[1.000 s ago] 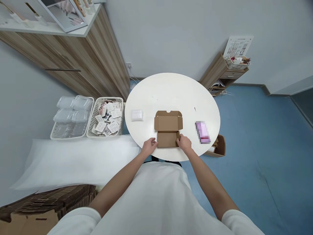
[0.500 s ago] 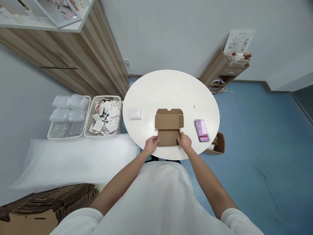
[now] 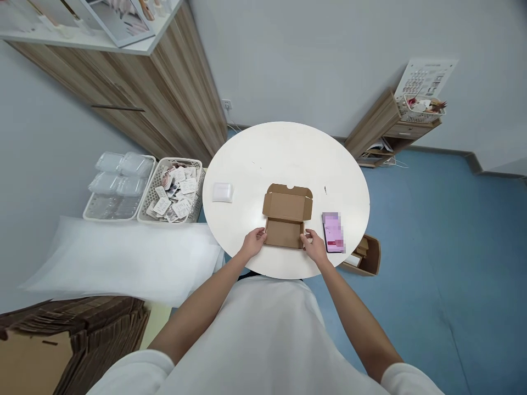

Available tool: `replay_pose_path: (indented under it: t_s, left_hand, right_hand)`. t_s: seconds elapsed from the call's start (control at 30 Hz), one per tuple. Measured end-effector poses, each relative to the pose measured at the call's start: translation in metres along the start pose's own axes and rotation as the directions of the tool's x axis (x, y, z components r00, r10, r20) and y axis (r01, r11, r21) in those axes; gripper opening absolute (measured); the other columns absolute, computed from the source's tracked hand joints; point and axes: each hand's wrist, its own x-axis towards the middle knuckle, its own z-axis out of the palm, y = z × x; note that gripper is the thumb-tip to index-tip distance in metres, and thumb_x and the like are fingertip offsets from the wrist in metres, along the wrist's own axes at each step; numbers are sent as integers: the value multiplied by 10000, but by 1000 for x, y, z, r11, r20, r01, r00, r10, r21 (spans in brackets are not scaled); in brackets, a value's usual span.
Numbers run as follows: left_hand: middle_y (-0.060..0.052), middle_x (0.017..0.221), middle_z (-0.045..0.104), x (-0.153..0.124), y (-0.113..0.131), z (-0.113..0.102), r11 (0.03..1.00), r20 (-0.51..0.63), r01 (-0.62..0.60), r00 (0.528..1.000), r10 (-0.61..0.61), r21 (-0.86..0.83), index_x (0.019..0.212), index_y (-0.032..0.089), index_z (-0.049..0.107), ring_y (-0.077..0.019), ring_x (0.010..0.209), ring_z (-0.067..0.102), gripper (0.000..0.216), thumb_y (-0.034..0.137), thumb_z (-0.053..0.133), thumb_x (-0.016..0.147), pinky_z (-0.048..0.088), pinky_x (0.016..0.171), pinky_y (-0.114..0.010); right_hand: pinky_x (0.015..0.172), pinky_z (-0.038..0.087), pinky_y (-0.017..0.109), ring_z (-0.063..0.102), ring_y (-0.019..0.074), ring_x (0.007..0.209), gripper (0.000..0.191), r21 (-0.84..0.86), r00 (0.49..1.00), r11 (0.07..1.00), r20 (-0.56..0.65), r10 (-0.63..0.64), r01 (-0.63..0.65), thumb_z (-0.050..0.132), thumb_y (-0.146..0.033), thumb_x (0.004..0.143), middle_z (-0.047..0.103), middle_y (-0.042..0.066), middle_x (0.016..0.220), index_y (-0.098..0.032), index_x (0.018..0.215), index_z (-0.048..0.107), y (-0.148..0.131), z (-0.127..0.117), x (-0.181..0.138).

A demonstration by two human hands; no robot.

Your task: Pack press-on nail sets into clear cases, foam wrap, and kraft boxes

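A brown cardboard box (image 3: pixel 284 234) lies on the white round table (image 3: pixel 284 151) in front of me, its lid raised at the far side and its inside bare. My left hand (image 3: pixel 254 241) grips the box's left wall near the front corner. On the opposite side, my right hand (image 3: pixel 313 245) holds the right wall between thumb and fingers. Just right of that hand lies a phone (image 3: pixel 333 232) with a lit pinkish screen, partly pixelated. A small white wrapped packet (image 3: pixel 222 192) rests toward the table's left edge.
Left of the table stand a basket of printed cards (image 3: pixel 142 211) and a basket of clear plastic cases (image 3: pixel 87 212). White sheets (image 3: pixel 123 255) lie below them, beside stacked flat cardboard (image 3: pixel 37 356). An open carton (image 3: pixel 374 255) sits on the floor at right. A wooden cabinet (image 3: pixel 177 93) rises behind.
The view has shifted slightly. Both hands keep their places at the box's sides, and the box is turned a little. The lid still stands open.
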Motion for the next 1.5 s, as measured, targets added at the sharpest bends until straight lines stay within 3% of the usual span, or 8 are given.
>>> replay_pose_path:
  t_s: [0.17,0.37,0.63,0.97,1.1,1.17,1.33,1.5]
  left_hand:
    - [-74,1013,640,-7,-1,8,996,-22,32,999,-33,-84,1064,168,578,-184,890,603,371,325,560,729,450,845,-337]
    - [-93,1044,633,-4,1,23,966,-77,86,991,-108,-245,1088,146,564,-205,946,591,424,347,577,715,456,849,-365]
    - [-79,1105,605,-9,15,27,981,-156,116,978,-141,-156,1098,169,560,-185,984,568,353,309,512,777,427,894,-345]
    - [-87,1129,580,-14,6,13,989,-159,131,977,-141,-71,1108,175,547,-182,1016,536,384,387,492,794,405,909,-338]
    - [-90,1117,564,-11,2,-13,996,-215,85,973,-88,-20,1114,174,529,-181,996,530,389,399,471,802,443,841,-324]
    - [-96,1110,545,-7,-1,-35,998,-301,65,952,-54,27,1094,177,535,-189,976,530,369,383,486,792,465,783,-315]
    - [-107,1161,461,19,-14,-105,993,-492,37,870,25,116,1103,189,521,-205,1019,497,362,305,534,760,457,795,-312]
    - [-114,1242,426,63,-21,-160,991,-492,9,869,58,133,1202,191,461,-219,1054,484,493,285,579,732,406,891,-334]
  right_hand:
    - [456,461,243,569,87,500,497,261,993,965,118,-2,-29,491,-390,754,569,78,1093,-213,1215,439,14,-4,10]
    - [519,482,251,579,104,566,430,278,992,960,108,-58,25,489,-369,746,611,68,994,-187,1135,519,21,-5,31]
    - [509,471,253,602,140,662,441,269,977,963,211,-25,-33,426,-431,764,605,78,1012,-179,1118,506,20,-10,34]
    - [683,449,313,540,148,705,495,200,996,976,14,-87,82,389,-447,790,561,81,1009,-168,1199,402,20,-7,21]
    - [777,423,361,478,187,909,553,88,926,962,-308,-219,257,440,-408,775,444,116,1165,-181,1258,297,0,0,2]
    - [831,398,405,440,215,1003,582,23,872,932,-364,-329,361,474,-384,759,401,129,1203,-184,1268,275,-20,11,-7]
    - [853,406,425,473,220,1006,487,56,853,851,-39,-521,522,456,-319,782,463,123,1145,-200,1243,348,-89,68,-11]
    - [885,408,383,469,201,1070,480,170,917,923,153,-370,344,456,-344,794,465,88,1229,-228,1252,377,-152,142,26]
